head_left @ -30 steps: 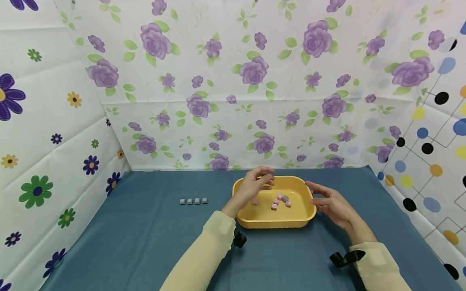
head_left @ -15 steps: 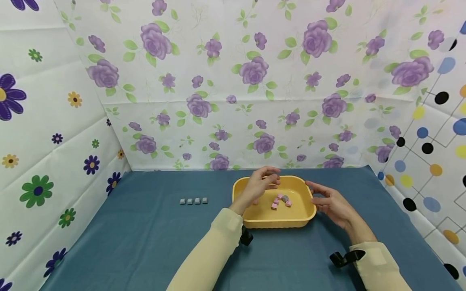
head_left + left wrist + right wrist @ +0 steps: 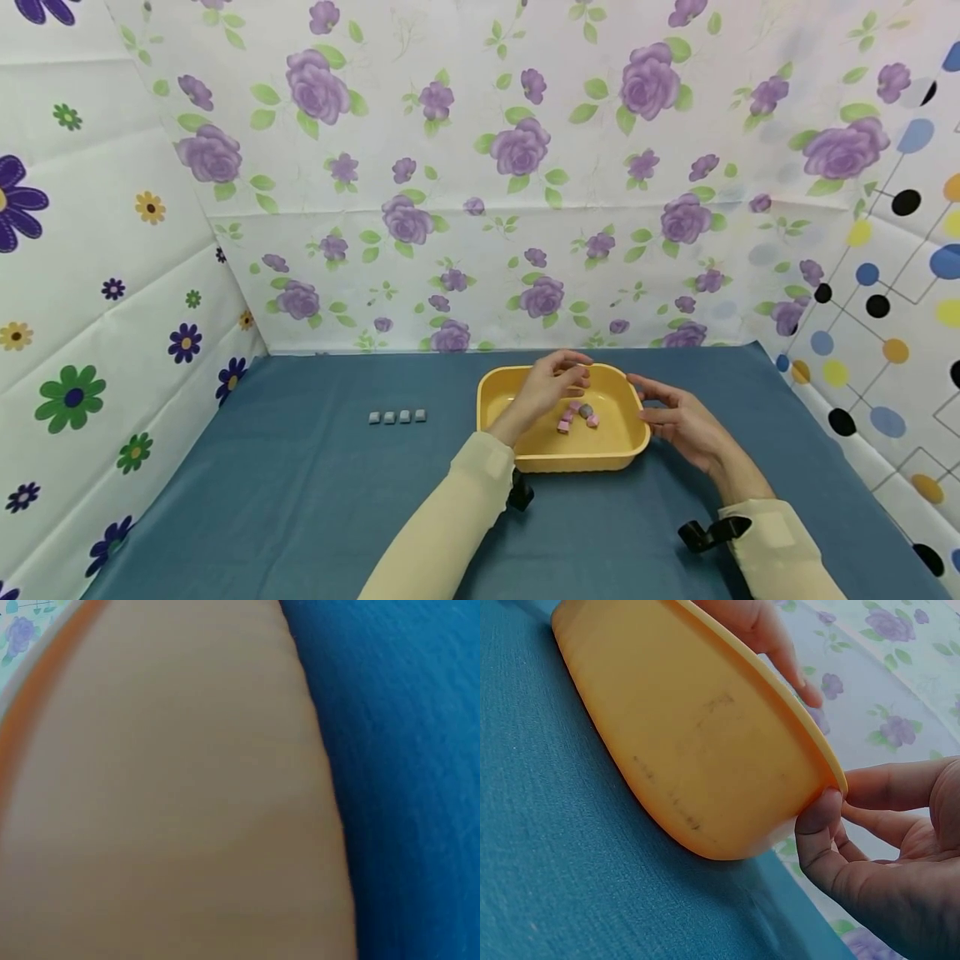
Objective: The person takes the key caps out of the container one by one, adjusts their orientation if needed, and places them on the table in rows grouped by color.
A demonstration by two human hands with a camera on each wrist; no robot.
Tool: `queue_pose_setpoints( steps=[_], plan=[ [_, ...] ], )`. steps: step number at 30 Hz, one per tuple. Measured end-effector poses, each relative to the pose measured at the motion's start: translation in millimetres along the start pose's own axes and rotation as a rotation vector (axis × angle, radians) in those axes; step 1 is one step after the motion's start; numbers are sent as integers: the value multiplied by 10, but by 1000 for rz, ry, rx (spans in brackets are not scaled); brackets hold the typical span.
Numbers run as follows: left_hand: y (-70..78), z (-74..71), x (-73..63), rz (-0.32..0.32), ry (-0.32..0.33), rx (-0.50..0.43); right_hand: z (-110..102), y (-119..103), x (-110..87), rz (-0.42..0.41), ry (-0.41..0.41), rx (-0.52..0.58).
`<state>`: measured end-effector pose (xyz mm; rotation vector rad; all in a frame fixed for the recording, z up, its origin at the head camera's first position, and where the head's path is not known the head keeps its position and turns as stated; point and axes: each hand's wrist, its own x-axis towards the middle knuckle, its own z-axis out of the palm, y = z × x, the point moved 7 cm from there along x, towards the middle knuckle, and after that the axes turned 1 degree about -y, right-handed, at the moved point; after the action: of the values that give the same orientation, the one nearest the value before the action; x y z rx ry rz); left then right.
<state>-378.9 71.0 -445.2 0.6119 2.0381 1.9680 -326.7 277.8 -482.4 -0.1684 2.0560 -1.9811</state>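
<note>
A yellow plastic tray (image 3: 570, 463) stands on the blue cloth. Inside it lie several small pink keycap-like pieces (image 3: 562, 427) and a grey one (image 3: 586, 411). Over the tray's middle, my left hand (image 3: 546, 390) hovers with loosely bent fingers, nothing visible in them; its wrist and sleeve cover the tray's left part. My right hand (image 3: 686, 425) pinches the tray's right rim between thumb and fingers, as the right wrist view shows with the tray wall (image 3: 705, 735) beside it. Only blurred skin of the left arm (image 3: 172, 765) fills the left wrist view.
Left of the tray, several small light grey keycap-like pieces (image 3: 397, 417) stand in a straight row on the blue cloth (image 3: 300, 500). A flowered sheet (image 3: 450, 208) hangs behind the table, with patterned sheets at both sides.
My left hand has shifted to the right over the tray, and a pink piece at the tray's left is now hidden behind it. The right hand stays at the rim.
</note>
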Motion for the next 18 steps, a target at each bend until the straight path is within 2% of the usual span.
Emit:
queue_pose_setpoints(
  steps=[4, 13, 18],
  plan=[
    [-72, 17, 8, 2, 0, 37, 9, 3, 11, -5, -10, -7],
    [-149, 104, -15, 4, -93, 270, 15, 7, -3, -8, -18, 4],
    [-139, 136, -8, 19, -115, 313, 26, -16, -9, -14, -24, 3]
  ],
)
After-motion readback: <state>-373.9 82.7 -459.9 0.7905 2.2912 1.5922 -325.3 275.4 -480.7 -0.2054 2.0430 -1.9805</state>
